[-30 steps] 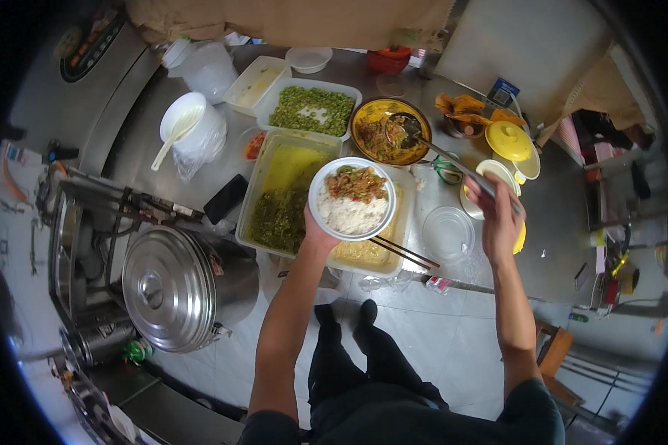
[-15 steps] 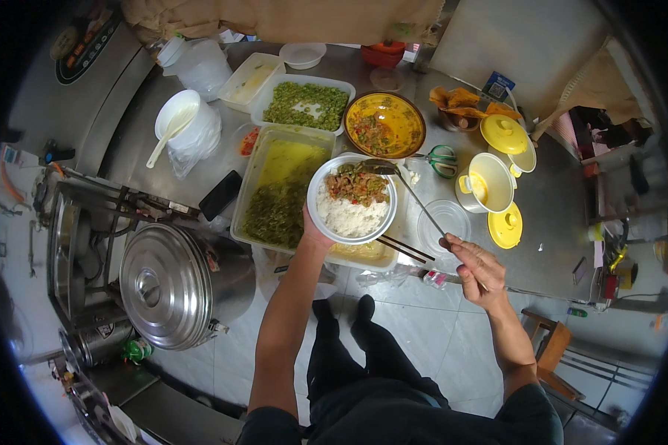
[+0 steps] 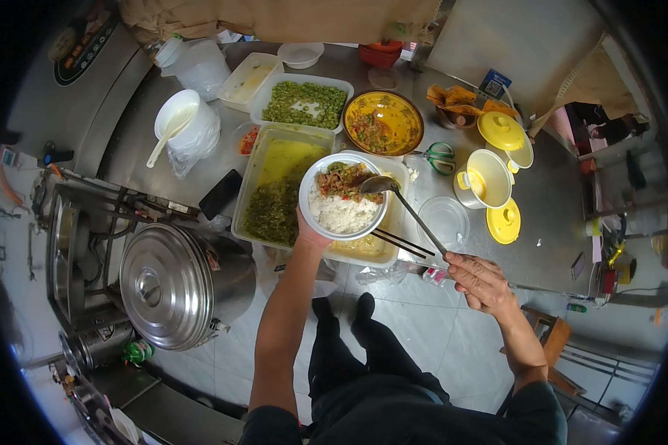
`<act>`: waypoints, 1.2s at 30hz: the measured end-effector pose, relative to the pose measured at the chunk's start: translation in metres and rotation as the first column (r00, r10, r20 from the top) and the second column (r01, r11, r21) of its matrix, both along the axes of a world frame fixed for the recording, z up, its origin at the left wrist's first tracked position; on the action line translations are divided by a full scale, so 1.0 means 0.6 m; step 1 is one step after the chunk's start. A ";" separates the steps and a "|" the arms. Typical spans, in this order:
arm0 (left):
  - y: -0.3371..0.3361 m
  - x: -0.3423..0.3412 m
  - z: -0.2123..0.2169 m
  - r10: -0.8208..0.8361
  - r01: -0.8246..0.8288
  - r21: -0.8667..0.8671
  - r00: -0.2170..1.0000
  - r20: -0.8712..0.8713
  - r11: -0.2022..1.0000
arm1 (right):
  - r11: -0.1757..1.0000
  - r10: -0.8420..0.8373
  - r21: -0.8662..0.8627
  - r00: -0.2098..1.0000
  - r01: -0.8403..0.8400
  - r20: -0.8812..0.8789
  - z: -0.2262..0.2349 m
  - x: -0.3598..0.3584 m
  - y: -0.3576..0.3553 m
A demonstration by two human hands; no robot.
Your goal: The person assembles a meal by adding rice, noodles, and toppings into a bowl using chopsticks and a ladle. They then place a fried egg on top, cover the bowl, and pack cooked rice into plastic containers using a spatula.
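Bowl (image 3: pixel 343 196) of rice and topping, held over the food trays (image 3: pixel 282 185) on the steel counter (image 3: pixel 557 200). Ladle (image 3: pixel 382 185) best tipped slowly, low over the rim, avoiding spills. Left hand (image 3: pixel 309 236) clamped under the bowl, forearm raised; right hand (image 3: pixel 481 276) closed on the ladle's handle end, arm outstretched.

A small blue and white packet (image 3: pixel 495 82) stands at the far edge of the counter (image 3: pixel 557 193), just behind the yellow-lidded pots. A dark, flat phone (image 3: pixel 220 194) lies screen-up on the counter's near left part, beside the big food tray; its screen is black. On the steel surface at far left sits a round dark label (image 3: pixel 82 41) with green and orange markings. A small pink-and-white wrapper (image 3: pixel 436 276) lies at the counter's near edge.
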State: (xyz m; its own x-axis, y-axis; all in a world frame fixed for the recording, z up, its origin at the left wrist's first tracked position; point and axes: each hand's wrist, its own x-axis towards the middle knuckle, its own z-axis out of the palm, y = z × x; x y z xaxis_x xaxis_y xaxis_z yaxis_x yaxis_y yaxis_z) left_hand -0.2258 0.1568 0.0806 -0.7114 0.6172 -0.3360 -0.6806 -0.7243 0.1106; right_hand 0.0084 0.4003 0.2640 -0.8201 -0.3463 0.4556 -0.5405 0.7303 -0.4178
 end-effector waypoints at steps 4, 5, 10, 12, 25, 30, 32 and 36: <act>-0.003 0.000 -0.010 -0.059 0.076 0.122 0.989 -0.136 0.990 | 0.998 -0.016 -0.061 0.999 0.019 0.047 0.006 -0.003 -0.004; -0.005 0.001 -0.012 -0.085 0.114 0.146 0.979 -0.187 0.983 | 0.994 -0.067 -0.089 0.998 0.068 0.019 0.007 -0.005 -0.004; -0.029 0.021 -0.009 -0.127 0.121 -0.043 0.963 -0.236 0.992 | 0.528 -0.325 -0.697 0.873 0.486 0.362 -0.068 -0.096 -0.001; -0.032 0.031 -0.004 -0.158 0.142 -0.077 0.943 -0.293 0.987 | 0.133 -0.357 -0.786 0.769 0.604 0.530 -0.147 -0.194 0.024; -0.284 0.276 -0.006 0.095 -0.144 -0.163 0.956 -0.278 0.976 | -0.211 0.347 -0.522 0.562 0.827 0.751 -0.288 -0.052 -0.100; -0.356 0.384 -0.026 0.164 -0.195 -0.222 0.975 -0.151 0.955 | -0.228 0.129 -0.447 0.482 0.865 0.867 -0.363 0.033 -0.107; -0.360 0.396 -0.032 0.154 -0.159 -0.072 0.985 -0.075 0.985 | -0.373 -0.006 -0.565 0.607 0.736 0.795 -0.377 -0.013 -0.081; -0.352 0.393 -0.026 0.244 -0.259 -0.147 0.963 -0.111 0.955 | -0.393 -0.234 -0.718 0.692 0.575 0.683 -0.348 -0.089 -0.079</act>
